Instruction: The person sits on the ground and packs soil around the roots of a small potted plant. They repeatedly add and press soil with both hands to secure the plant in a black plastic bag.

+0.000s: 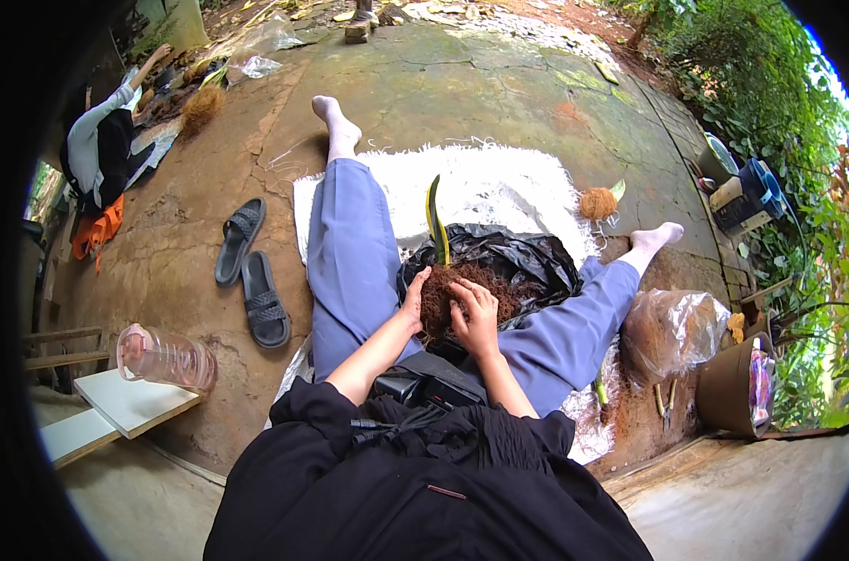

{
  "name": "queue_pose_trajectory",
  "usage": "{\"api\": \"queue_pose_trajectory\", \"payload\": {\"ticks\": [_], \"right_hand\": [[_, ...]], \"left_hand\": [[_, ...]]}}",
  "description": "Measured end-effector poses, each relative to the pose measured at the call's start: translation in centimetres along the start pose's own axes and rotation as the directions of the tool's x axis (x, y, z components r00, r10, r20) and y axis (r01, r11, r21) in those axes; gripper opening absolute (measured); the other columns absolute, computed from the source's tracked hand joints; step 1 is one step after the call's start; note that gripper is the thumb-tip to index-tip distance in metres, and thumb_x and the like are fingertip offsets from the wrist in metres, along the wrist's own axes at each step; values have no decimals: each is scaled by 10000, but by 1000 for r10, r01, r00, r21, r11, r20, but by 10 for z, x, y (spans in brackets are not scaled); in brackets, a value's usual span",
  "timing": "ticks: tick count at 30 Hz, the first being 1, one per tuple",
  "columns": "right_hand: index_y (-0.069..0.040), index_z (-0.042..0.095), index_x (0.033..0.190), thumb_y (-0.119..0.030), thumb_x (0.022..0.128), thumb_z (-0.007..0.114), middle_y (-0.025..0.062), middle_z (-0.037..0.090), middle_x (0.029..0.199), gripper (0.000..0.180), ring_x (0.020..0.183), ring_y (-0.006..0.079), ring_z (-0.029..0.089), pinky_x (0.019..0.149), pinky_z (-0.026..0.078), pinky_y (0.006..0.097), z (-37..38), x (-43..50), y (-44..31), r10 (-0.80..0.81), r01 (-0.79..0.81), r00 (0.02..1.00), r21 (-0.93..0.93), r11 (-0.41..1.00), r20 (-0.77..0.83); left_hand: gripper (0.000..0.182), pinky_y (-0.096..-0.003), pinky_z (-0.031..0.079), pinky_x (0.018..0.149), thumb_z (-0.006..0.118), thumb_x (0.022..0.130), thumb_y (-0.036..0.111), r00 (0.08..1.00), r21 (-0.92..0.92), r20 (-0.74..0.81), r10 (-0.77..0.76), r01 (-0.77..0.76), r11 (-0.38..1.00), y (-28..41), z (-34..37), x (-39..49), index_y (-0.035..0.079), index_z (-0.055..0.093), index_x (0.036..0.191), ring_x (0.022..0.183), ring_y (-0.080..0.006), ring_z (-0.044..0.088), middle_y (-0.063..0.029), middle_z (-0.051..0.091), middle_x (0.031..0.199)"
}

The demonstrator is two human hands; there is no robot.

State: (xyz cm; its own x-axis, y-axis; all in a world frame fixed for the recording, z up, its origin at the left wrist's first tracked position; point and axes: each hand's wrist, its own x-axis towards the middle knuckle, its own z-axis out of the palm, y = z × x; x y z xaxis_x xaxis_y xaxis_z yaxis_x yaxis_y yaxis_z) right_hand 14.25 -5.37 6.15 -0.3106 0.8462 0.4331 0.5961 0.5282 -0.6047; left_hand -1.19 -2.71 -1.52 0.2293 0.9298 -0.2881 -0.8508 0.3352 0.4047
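Observation:
Between my legs a black plastic bag [544, 263] lies spread on a white woven sack [487, 182], with brown coir fibre [442, 301] in it. An upright, yellow-edged snake plant leaf [436, 221] rises from the fibre. My left hand [416, 298] cups the fibre's left side near the leaf's base. On top of the fibre, my right hand [477, 312] rests with bent, slightly spread fingers. Whether either hand grips a clump is hard to tell. Beyond my right foot sits a fibre-wrapped ball [598, 203] with a leaf tip.
At right are a clear bag of fibre [673, 333], pliers-like cutters [666, 405], a brown pot [729, 389] and blue buckets [750, 193]. Black sandals [264, 301], a pink bottle [165, 357] and a white board [133, 403] are at left. A co-worker [102, 140] sits farther off.

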Motion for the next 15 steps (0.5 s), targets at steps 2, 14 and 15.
{"api": "queue_pose_trajectory", "payload": {"ticks": [2,14,15], "right_hand": [[-127,634,1142,-131,820,618,66,614,1187,322,1157,276,517,980,352,415,0,0,2,1,-1,1000,-11,1000,-7],[-140,626,1145,-15,759,560,69,594,1197,411,1153,270,513,966,361,410,1,-1,9,79,-78,995,25,997,-53],[-145,621,1159,2,748,548,72,587,1209,442,1164,273,506,971,360,410,1,-1,8,101,-100,994,17,995,-52]], "left_hand": [[437,-390,508,877,473,926,467,999,-15,-29,-19,19,1000,-1,-2,3,97,609,1117,936,-235,646,-85,670,1057],[459,-354,503,885,436,943,485,999,-37,13,-36,36,999,4,4,-1,101,613,1123,957,-199,643,-59,669,1062],[460,-353,503,885,437,943,484,1000,-32,5,-29,29,999,4,5,-2,99,613,1123,956,-201,643,-61,670,1064]]}}
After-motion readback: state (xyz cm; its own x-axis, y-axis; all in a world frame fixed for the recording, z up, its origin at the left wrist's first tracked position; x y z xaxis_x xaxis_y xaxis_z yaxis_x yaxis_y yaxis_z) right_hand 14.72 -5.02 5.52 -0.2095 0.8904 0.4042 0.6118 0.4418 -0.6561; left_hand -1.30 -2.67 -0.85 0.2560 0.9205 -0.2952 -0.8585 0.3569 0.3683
